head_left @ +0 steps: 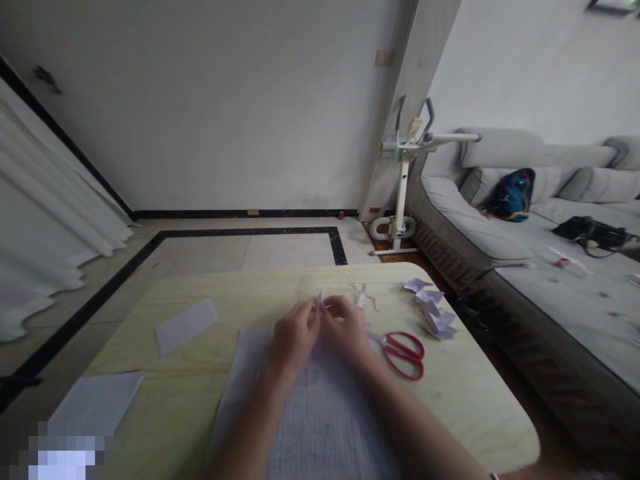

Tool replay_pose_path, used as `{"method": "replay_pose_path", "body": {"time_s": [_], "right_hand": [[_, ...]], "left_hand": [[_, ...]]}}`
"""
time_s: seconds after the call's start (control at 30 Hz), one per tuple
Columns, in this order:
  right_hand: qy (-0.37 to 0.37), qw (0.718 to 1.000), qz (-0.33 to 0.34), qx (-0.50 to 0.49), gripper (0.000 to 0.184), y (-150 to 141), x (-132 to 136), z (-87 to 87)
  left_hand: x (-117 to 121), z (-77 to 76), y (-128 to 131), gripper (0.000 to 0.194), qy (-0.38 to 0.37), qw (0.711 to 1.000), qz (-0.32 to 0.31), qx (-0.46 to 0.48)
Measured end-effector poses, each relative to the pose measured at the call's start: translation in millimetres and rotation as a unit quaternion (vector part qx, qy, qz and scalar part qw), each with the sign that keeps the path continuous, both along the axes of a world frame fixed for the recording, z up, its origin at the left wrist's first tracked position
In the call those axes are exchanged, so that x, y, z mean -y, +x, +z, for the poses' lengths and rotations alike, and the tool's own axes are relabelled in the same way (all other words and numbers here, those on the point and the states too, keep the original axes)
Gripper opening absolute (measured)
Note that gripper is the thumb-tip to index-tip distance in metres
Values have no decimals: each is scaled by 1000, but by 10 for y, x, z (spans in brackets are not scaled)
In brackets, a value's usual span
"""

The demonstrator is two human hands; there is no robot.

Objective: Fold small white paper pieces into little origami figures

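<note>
My left hand (299, 328) and my right hand (346, 325) meet above the far part of a large printed sheet (320, 420). Between their fingertips stands a small piece of folded white paper (321, 299), pinched from both sides. Its lower part is hidden by the fingers. Just right of my right hand lie red-handled scissors (404, 353), their blades partly behind the hand. Thin paper scraps (373, 301) and a small white paper strip (361, 295) rest beyond it. Several folded paper pieces (433, 308) sit in a row toward the table's right edge.
On the pale wooden table (165, 407), a white paper rectangle (187, 325) lies to the left, with white sheets (97, 403) at the left edge. Past the table stand a white exercise machine (401, 193) and a grey sofa (565, 287) holding bags.
</note>
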State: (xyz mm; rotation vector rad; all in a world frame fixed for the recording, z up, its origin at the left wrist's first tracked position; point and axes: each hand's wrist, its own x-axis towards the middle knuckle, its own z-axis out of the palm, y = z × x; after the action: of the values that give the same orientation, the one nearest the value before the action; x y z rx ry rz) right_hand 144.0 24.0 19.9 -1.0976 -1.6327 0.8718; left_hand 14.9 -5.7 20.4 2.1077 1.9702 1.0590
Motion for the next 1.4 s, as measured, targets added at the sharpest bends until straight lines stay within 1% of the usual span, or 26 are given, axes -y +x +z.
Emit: {"method": "replay_pose_path", "body": {"time_s": [0.17,0.37,0.53,0.83,1.0,1.27,1.4], "right_hand": [[-3,1000,3,10,10,-6,20,-4],[5,1000,2,13,9,-7,36,37],[-9,1000,3,12,9,-15,32,41],[-7,1000,8,3,9,-9,21,5],[-19,1000,10,1,9,-16,20,12],[-19,1000,3,1,10,-10,18,23],[-27,1000,5,-8,11,-9,7,12]], "left_hand": [[-8,-25,4,23,-6,1000,-8,-8],[7,5,17,23,-13,1000,-17,-12],[7,8,21,23,-17,1000,-13,-11],[13,13,25,23,-21,1000,6,-8],[20,17,24,25,-24,1000,11,-5],[13,-4,25,29,-11,1000,10,11],[10,-3,24,28,-12,999,14,37]]}}
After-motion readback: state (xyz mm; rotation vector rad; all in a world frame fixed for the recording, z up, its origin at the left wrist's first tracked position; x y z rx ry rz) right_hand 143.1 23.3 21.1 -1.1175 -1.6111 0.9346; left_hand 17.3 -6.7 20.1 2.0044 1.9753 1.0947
